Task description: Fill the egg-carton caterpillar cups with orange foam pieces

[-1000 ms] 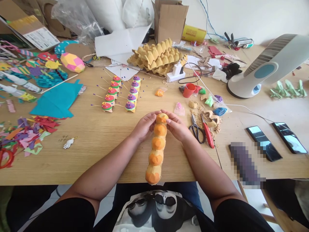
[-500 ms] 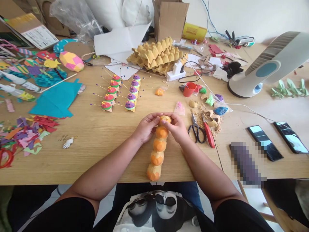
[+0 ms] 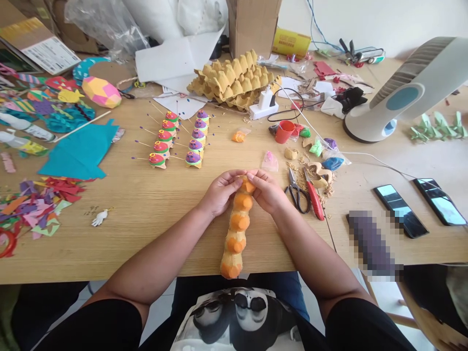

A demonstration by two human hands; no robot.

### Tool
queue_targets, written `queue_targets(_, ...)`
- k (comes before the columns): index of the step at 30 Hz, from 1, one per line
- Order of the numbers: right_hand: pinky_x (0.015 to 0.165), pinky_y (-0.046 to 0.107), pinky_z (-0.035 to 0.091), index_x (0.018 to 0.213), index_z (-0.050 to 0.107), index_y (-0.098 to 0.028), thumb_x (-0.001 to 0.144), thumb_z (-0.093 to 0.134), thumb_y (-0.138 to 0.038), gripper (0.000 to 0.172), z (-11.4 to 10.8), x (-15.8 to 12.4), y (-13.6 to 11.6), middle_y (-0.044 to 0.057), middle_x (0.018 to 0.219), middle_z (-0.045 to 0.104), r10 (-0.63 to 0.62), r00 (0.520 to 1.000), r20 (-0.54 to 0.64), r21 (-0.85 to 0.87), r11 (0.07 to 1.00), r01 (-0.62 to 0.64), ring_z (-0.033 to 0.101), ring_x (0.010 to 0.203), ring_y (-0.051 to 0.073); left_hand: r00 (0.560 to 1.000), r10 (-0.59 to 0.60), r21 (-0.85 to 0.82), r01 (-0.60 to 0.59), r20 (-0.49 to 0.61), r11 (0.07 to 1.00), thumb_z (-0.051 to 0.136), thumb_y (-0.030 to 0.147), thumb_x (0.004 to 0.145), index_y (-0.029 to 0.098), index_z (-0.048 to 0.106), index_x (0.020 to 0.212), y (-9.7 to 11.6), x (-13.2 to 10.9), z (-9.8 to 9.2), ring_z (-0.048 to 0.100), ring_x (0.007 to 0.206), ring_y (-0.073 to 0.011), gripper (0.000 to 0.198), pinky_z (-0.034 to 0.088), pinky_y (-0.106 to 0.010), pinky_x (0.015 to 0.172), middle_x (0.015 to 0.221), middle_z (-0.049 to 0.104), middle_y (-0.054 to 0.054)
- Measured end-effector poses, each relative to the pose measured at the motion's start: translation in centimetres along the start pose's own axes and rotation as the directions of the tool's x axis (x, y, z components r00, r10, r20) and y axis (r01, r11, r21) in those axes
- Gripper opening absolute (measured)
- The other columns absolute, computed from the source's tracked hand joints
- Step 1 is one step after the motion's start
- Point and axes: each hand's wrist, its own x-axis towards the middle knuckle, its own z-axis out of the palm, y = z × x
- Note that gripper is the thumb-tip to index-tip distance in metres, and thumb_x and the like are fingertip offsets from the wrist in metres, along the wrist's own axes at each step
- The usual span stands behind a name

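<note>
A strip of egg-carton cups [image 3: 240, 222] with orange clay on its bumps lies lengthwise before me, its near end at the table's front edge. Closed around the left side of its far cup is my left hand [image 3: 224, 192], thumb on top. My right hand [image 3: 268, 189] grips the same cup from the right, its thumb pressing the orange clay. The fingertips behind that cup are partly hidden. Beyond my hands stand two decorated egg-carton caterpillars, a red-and-green one [image 3: 163, 141] and a purple one [image 3: 197, 139], both with pins stuck in them.
Scissors [image 3: 298, 191] and a red-handled cutter [image 3: 314, 195] lie right of my hands, near carton scraps. Farther off are bagged clay [image 3: 239, 135], a red cup [image 3: 285, 131], egg trays [image 3: 234, 80] and a white fan [image 3: 398, 97]. Paper scraps [image 3: 36, 204] cover the left; phones [image 3: 401, 209] lie right.
The strip's far end has tilted slightly, and more orange shows on its far cup. My right thumb has shifted a little up that cup. The whole view has moved slightly.
</note>
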Motion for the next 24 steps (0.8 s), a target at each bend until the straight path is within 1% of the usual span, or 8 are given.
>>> queue_targets(2, 0.069, 0.025, 0.055, 0.086, 0.069, -0.022, 0.065, 0.093, -0.043, 0.038, -0.12, 0.05, 0.04, -0.002, 0.079, 0.071, 0.014, 0.999, 0.029, 0.015, 1.000, -0.014, 0.065, 0.072, 0.013, 1.000, -0.020, -0.023, 0.020, 0.005, 1.000, 0.090, 0.030, 0.073, 0.022, 0.074, 0.104, 0.07, 0.02, 0.01, 0.071, 0.081, -0.0121, 0.035, 0.053, -0.022, 0.070, 0.100, 0.078, -0.001)
queue_targets(4, 0.070, 0.028, 0.056, 0.090, 0.069, -0.023, 0.070, 0.088, -0.054, 0.041, -0.28, 0.07, 0.05, 0.000, 0.084, 0.073, 0.034, 0.998, 0.060, 0.031, 0.999, -0.035, 0.067, 0.077, 0.016, 0.999, -0.035, -0.044, 0.035, 0.006, 0.998, 0.089, 0.030, 0.074, 0.023, 0.074, 0.105, 0.14, 0.05, -0.05, 0.072, 0.085, -0.0129, 0.035, 0.055, -0.023, 0.074, 0.104, 0.078, -0.001)
queue_targets(7, 0.073, 0.030, 0.058, 0.101, 0.069, -0.025, 0.076, 0.080, -0.063, 0.047, -0.50, -0.02, -0.08, 0.002, 0.098, 0.075, 0.051, 0.993, 0.110, 0.040, 0.998, -0.055, 0.069, 0.085, 0.018, 0.999, -0.033, -0.062, 0.032, -0.013, 0.998, 0.089, 0.032, 0.075, 0.024, 0.074, 0.107, 0.25, 0.10, -0.22, 0.071, 0.083, -0.0127, 0.036, 0.054, -0.023, 0.074, 0.100, 0.078, 0.000)
queue_targets(9, 0.075, 0.029, 0.057, 0.107, 0.069, -0.027, 0.076, 0.083, -0.052, 0.043, -0.60, -0.12, -0.22, 0.001, 0.104, 0.075, 0.042, 0.990, 0.132, 0.027, 0.999, -0.046, 0.069, 0.088, 0.017, 0.999, -0.024, -0.063, 0.022, -0.028, 0.998, 0.089, 0.032, 0.075, 0.024, 0.073, 0.108, 0.33, 0.10, -0.29, 0.070, 0.080, -0.0121, 0.038, 0.053, -0.023, 0.072, 0.097, 0.078, 0.000)
queue_targets(12, 0.078, 0.028, 0.057, 0.107, 0.067, -0.027, 0.074, 0.087, -0.037, 0.039, -0.68, -0.22, -0.30, -0.001, 0.103, 0.075, 0.029, 0.991, 0.134, 0.023, 0.999, -0.032, 0.069, 0.088, 0.015, 1.000, -0.023, -0.065, 0.022, -0.012, 0.998, 0.087, 0.036, 0.076, 0.024, 0.072, 0.109, 0.48, 0.03, -0.23, 0.070, 0.080, -0.0126, 0.038, 0.053, -0.023, 0.070, 0.098, 0.077, 0.000)
queue_targets(16, 0.079, 0.030, 0.057, 0.101, 0.065, -0.026, 0.075, 0.085, -0.035, 0.034, -0.65, -0.18, -0.09, -0.002, 0.093, 0.074, 0.028, 0.991, 0.132, 0.030, 0.999, -0.033, 0.069, 0.084, 0.016, 0.998, -0.061, -0.080, 0.063, 0.024, 0.995, 0.082, 0.046, 0.081, 0.025, 0.069, 0.116, 0.72, -0.12, -0.15, 0.067, 0.073, -0.0129, 0.043, 0.051, -0.024, 0.064, 0.087, 0.074, 0.001)
queue_targets(20, 0.076, 0.029, 0.057, 0.103, 0.062, -0.027, 0.076, 0.085, -0.033, 0.037, -0.50, -0.19, 0.14, -0.005, 0.085, 0.073, 0.053, 0.986, 0.160, 0.047, 0.997, -0.061, 0.069, 0.078, 0.015, 0.990, -0.121, -0.085, 0.127, 0.071, 0.988, 0.084, 0.037, 0.080, 0.028, 0.065, 0.116, 0.82, -0.26, -0.35, 0.064, 0.066, -0.0110, 0.042, 0.046, -0.022, 0.060, 0.080, 0.070, 0.004)
queue_targets(24, 0.071, 0.026, 0.056, 0.102, 0.061, -0.027, 0.073, 0.086, -0.029, 0.039, -0.40, -0.22, 0.30, -0.005, 0.082, 0.073, 0.093, 0.982, 0.164, 0.092, 0.990, -0.109, 0.069, 0.073, 0.014, 0.982, -0.174, -0.092, 0.181, 0.077, 0.979, 0.086, 0.033, 0.078, 0.028, 0.062, 0.110, 0.94, -0.32, -0.47, 0.063, 0.067, -0.0113, 0.040, 0.045, -0.023, 0.060, 0.080, 0.069, 0.004)
